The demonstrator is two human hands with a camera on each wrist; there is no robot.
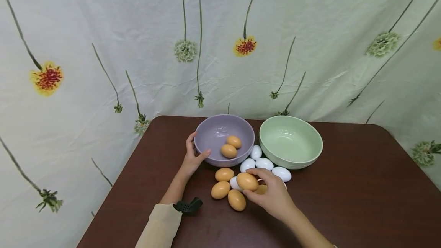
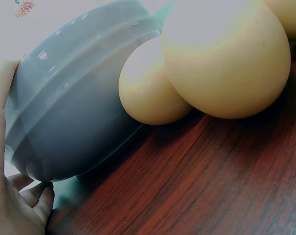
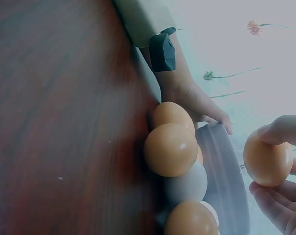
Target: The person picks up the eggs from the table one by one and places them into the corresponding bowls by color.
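My right hand [image 1: 272, 194] pinches a brown egg [image 1: 247, 181] between thumb and fingers, held above the other eggs. The same egg [image 3: 268, 159] shows raised off the table in the right wrist view. My left hand [image 1: 193, 160] grips the left side of the purple bowl [image 1: 203, 141], its thumb over the rim and its fingers around the outside. Two brown eggs [image 1: 229, 151] lie inside that bowl. In front of it rest several brown eggs [image 1: 220, 190] and several white eggs [image 1: 264, 163]. Part of the group is hidden behind my right hand.
A green bowl [image 1: 291, 160] stands to the right of the purple one, near the table's back edge. The dark wooden table [image 1: 361, 186] reaches out on both sides. Behind it hangs a flower-patterned cloth [image 1: 220, 79].
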